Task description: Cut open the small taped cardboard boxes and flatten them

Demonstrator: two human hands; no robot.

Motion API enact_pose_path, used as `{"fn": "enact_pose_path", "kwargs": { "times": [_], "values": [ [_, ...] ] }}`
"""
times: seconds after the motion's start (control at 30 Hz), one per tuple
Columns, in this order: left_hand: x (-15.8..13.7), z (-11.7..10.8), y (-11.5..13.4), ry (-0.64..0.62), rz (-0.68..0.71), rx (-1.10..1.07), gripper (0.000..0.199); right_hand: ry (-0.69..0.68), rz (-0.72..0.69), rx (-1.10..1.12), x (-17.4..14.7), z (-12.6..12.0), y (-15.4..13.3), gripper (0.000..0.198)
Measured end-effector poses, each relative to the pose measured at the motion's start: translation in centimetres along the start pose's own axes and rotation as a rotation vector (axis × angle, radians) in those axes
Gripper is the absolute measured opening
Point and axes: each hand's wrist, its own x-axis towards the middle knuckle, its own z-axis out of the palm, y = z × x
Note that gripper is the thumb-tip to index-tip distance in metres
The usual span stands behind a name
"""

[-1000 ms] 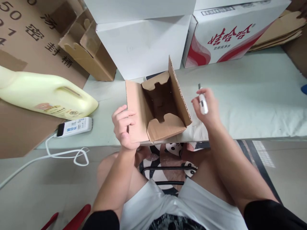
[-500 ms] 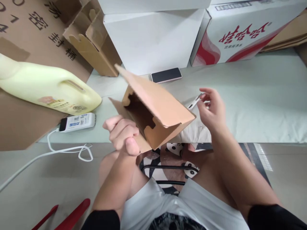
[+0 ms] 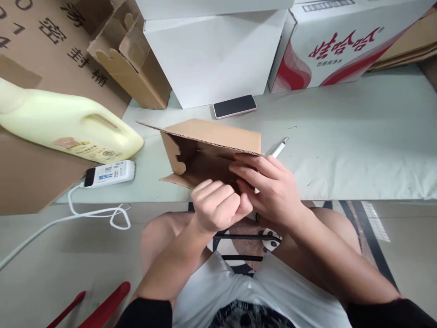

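A small brown cardboard box [image 3: 218, 133] sits with its open side toward me, its long top flap standing up and a notched side flap showing at the left. My left hand [image 3: 220, 207] is closed into a fist at the box's front edge, its fingertips hidden. At the right end of the box, my right hand [image 3: 273, 187] has its fingers bent over the side and reaching into the opening; its thumb is partly hidden. Just beyond that hand, a slim white pen-like tool [image 3: 280, 148] lies on the table.
A phone [image 3: 235, 106] lies in front of a white box [image 3: 218, 59]. A printed red-and-white carton [image 3: 327, 59] stands right of it. At the left are a yellow jug [image 3: 71, 123], a white cabled power bank [image 3: 111, 174] and another brown box [image 3: 143, 73].
The cardboard box has turned and come lower. My right hand has left the white tool and moved left onto the box's right side; my left hand has shifted right along its front.
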Motion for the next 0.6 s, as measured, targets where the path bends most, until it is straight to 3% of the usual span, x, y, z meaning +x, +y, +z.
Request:
{"fn": "enact_pose_path", "kwargs": {
  "times": [0.13,0.23,0.33,0.43,0.5,0.57,0.6],
  "values": [
    [-0.1,0.7,0.7,0.018,-0.044,0.023,0.042,-0.119,0.159,-0.154,-0.6,-0.1,-0.3,0.031],
    [0.3,0.3,0.6,-0.002,-0.111,-0.031,0.042,-0.063,0.211,-0.145,-0.6,-0.2,-0.3,0.033],
    [0.9,-1.0,-0.4,-0.003,-0.261,-0.079,0.036,0.063,0.138,-0.032,-0.6,-0.3,0.4,0.032],
    [0.9,-2.5,-2.6,0.035,-0.48,0.051,0.013,0.164,-0.015,0.06,-1.0,-0.1,1.4,0.032],
    [0.4,-3.3,-4.7,0.03,-0.671,0.145,0.035,0.188,-0.105,0.09,-1.3,0.2,1.8,0.032],
    [-0.7,-3.6,-7.2,-0.05,-0.818,0.093,0.065,0.169,-0.201,0.149,-1.6,0.6,1.6,0.028],
    [-1.3,-3.6,-8.5,-0.089,-0.887,0.014,0.067,0.155,-0.25,0.2,-1.7,0.9,1.4,0.025]
  ]
}}
